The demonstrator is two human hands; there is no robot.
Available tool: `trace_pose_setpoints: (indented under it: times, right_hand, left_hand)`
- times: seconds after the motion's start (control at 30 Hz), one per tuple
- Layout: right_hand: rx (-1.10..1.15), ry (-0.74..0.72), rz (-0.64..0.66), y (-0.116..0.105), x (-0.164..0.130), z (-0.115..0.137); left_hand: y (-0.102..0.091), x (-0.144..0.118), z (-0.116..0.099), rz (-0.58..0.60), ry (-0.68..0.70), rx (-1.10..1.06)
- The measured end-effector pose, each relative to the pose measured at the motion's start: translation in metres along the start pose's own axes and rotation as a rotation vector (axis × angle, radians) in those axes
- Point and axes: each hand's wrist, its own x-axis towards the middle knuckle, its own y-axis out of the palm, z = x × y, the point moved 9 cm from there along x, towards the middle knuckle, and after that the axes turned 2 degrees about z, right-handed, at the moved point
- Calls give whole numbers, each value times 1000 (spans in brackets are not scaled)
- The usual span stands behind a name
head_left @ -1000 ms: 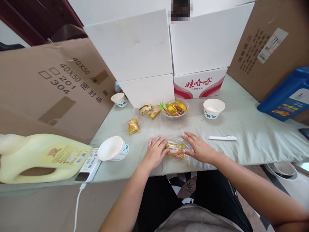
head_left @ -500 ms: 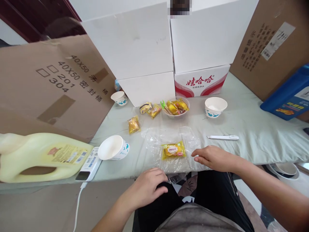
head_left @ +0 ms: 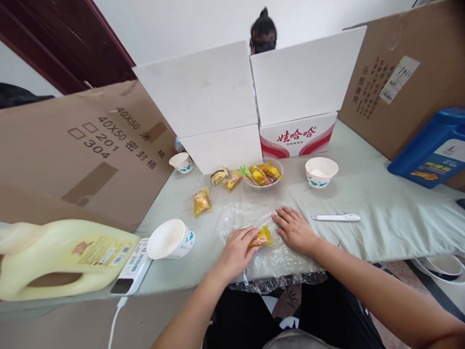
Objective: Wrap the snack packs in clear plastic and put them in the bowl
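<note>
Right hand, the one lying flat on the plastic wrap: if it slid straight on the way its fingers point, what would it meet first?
The right hand points up and left across the plastic wrap. It would probably first meet the clear bowl of yellow snack packets, though depth is hard to judge.

White wall (head_left: 174,24), dark wooden door frame (head_left: 72,53) at left, pale green table cover (head_left: 381,203)

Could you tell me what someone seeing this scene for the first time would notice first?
Probably the two hands at the table's near edge: the left hand and right hand rest on a sheet of clear plastic film, either side of a yellow snack packet. Next, the big pale yellow jug lying on its side at the left, and the white boxes at the back.
</note>
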Motion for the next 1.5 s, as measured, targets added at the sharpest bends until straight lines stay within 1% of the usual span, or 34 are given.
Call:
trace_pose_setpoints:
  times: [0.1, 0.13, 0.17, 0.2, 0.23, 0.27, 0.3, 0.33, 0.37, 0.47, 0.53, 0.6, 0.63, 0.7, 0.73, 0.77, 0.83, 0.87, 0.9, 0.93, 0.97, 1.0, 1.03, 1.1, 1.13, 1.17, 1.2, 1.23, 1.3, 1.33, 1.4, 1.43, 1.47, 1.5]
  right_hand:
    - [-7, -3, -1, 0, -3, 0]
    - [-1, -5, 2, -1, -3, 1]
    - [7, -3, 3, -2, -2, 2]
    - [15, -1, 4, -3, -2, 2]
    - [23, 1, 3, -4, -1, 2]
    - [30, 2, 1, -6, -1, 2]
    - [37, 1, -1, -7, -1, 2]
    - [43, -2, -3, -7, -1, 2]
    - [49, -4, -5, -8, -2, 2]
    - [58, -6, -6, -9, -2, 1]
    - [57, -6, -6, -8, -3, 1]
    - [56, -10, -5, -8, -3, 1]
    - [56, -13, -3, -8, -3, 1]
    - [60, -15, 1, -8, -4, 1]
    - [60, -12, 0, -8, -4, 1]
    - [58, -7, -3, -8, -4, 0]
    - [48, 15, -7, -7, -5, -2]
    - [40, 31, -6, -6, -5, -3]
    - [32, 47, -2, -4, -5, -5]
    - [24, 64, 3, -3, -5, -6]
    - [16, 82, 7, -1, -5, -7]
    - [7, 100, 9, 0, -5, -9]
    - [-1, 119, 14, 1, -5, -10]
    - [-16, 168, 42, 2, -5, -16]
    - [-22, 203, 68, 2, -5, -20]
    - [-26, 241, 98, 2, -5, -25]
    - [-30, 281, 127, 1, -5, -31]
    - [-33, 316, 147, -1, -6, -37]
    - [-42, 368, 152, -11, -8, -50]
    - [-51, 386, 133, -19, -10, -55]
    - [-65, 394, 56, -41, -19, -63]
    - [-53, 364, 10, -52, -26, -63]
    - [-18, 298, -28, -62, -33, -60]
    - [38, 195, -47, -70, -43, -52]
  left_hand:
    - [-30, 11, 17, -62, -108, -404]
    - [-44, 20, 19, -111, -126, -509]
    - [-59, 31, 17, -170, -126, -567]
    - [-75, 45, 12, -229, -107, -556]
    - [-90, 60, 3, -278, -70, -469]
    - [-100, 77, -9, -289, -30, -331]
    - [-106, 95, -21, -275, -1, -176]
    - [-105, 114, -33, -229, 25, -9]
    - [-102, 132, -41, -197, 18, 143]
    - [-81, 179, -51, -100, -23, 531]
    - [-65, 201, -52, -51, -35, 681]
    - [-55, 214, -50, -31, -47, 732]
    - [-52, 216, -49, -29, -51, 735]
    - [-51, 209, -52, -47, -50, 739]
    - [-53, 200, -56, -94, -35, 736]
    - [-55, 187, -63, -167, -3, 723]
    - [-53, 152, -80, -322, 131, 662]
    - [-45, 132, -87, -341, 227, 618]
    - [-26, 115, -90, -252, 344, 578]
    - [-7, 100, -87, -135, 420, 544]
    - [7, 88, -75, -54, 413, 527]
    - [14, 80, -56, -28, 332, 533]
    - [14, 75, -31, -32, 208, 553]
    - [7, 68, 20, -35, -39, 575]
    - [1, 64, 42, -38, -117, 568]
    - [-4, 61, 57, -34, -153, 555]
    - [-10, 58, 69, -39, -170, 540]
    - [-16, 55, 75, -57, -168, 525]
    - [-31, 45, 75, -143, -138, 495]
    - [-39, 38, 69, -204, -111, 472]
    - [-54, 18, 50, -325, -26, 403]
    - [-58, 6, 39, -359, 30, 358]
    - [-60, -8, 28, -372, 87, 315]
    - [-58, -22, 18, -346, 148, 272]
